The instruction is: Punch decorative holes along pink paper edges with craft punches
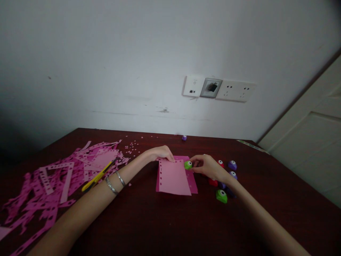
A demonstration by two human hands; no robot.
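Two pink paper sheets (173, 177) under the left hand (162, 153), fingers flat; one green craft punch (188, 165) pinched in the right hand (206, 166).

And here's a pale pink sheet (173, 178) over a deeper magenta one (193, 182), a bright green punch (188, 165) at its 1 o'clock, red punch (213, 182) and purple punch (232, 165) at 3, hole-dotted pink strips (48, 188) at 9, all on a dark red-brown bench (149, 227)!

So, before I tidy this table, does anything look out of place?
One small purple craft punch sits alone near the far edge of the dark wooden table, apart from the other punches by the right hand. Punched pink paper strips also lie strewn across the left side.
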